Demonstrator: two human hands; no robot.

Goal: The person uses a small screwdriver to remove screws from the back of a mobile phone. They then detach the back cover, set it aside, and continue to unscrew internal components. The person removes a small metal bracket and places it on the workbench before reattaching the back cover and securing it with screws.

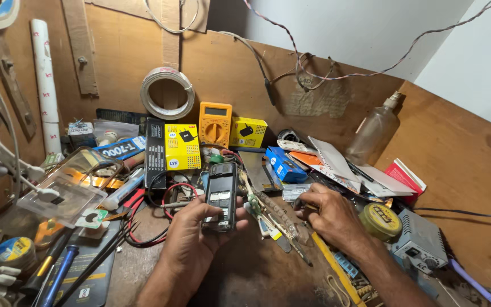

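Head view, lower centre of frame: left hand (191, 241) wrapped around an opened black phone (221, 196), back cover off, thumb and fingers pinching its lower end, phone upright above the cluttered wooden bench (245, 273). Right of centre: right hand (328, 213) palm-down among tools, fingers curled together; contents of grip cannot tell. Behind, upper centre: yellow multimeter (215, 124); just right of right hand: round yellow tin (380, 220).

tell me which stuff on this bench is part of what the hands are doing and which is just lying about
In use:
- opened black phone, held in the left hand
- small tools by the right hand

Lying about:
- yellow multimeter
- yellow boxes
- coil of white wire
- plastic bottle
- round yellow tin
- grey unit
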